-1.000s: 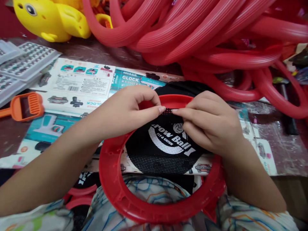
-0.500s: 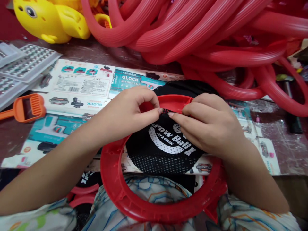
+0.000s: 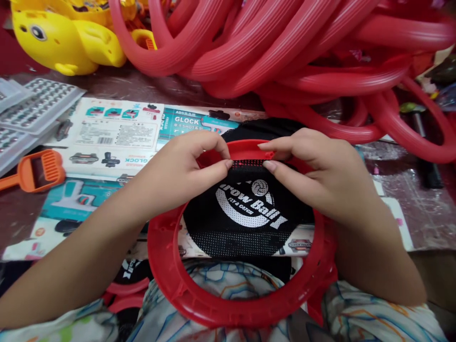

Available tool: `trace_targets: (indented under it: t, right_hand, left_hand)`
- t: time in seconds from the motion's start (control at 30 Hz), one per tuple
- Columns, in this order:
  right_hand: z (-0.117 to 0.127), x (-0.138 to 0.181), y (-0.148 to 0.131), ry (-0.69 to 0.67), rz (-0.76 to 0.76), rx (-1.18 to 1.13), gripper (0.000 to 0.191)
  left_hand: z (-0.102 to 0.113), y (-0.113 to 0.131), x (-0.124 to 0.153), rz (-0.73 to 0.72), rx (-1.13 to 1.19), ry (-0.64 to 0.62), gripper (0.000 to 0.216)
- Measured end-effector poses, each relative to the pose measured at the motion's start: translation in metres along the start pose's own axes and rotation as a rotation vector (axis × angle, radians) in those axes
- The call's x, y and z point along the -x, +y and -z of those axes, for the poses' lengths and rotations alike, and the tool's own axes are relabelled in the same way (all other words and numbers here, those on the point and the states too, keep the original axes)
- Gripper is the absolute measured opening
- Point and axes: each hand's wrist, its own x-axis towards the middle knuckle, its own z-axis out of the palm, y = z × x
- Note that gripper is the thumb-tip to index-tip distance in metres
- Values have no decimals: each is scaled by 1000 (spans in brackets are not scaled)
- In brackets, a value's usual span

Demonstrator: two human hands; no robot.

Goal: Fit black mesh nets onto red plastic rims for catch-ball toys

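A red plastic ring lies tilted across my lap and the table edge. Inside it hangs a black mesh disc with white "Throw Ball" print. My left hand pinches the top edge of the mesh against the far rim of the ring, fingers curled. My right hand pinches the same edge from the right, thumb and forefinger closed on the mesh and rim. The two hands' fingertips are a short gap apart at the top of the ring.
A heap of red plastic rings fills the back. A yellow duck toy sits at far left, grey trays and an orange scoop at left. Flattened printed toy boxes cover the table. More rings and mesh lie by my left knee.
My hands have drawn apart along the far rim, the right one sliding rightward and lifting. More of the mesh edge and its print shows between them.
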Motion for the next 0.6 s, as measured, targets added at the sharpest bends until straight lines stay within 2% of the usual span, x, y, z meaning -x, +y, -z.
trace_targets:
  t: [0.17,0.6]
  right_hand:
    - [1,1,-2,-20,-85,-44,22]
    - [-2,2,-2,47,-135,-111,22]
  left_hand:
    - [-1,-2,1,-7,1,-3,14]
    - [0,-2,3,-16,-15,-1,13]
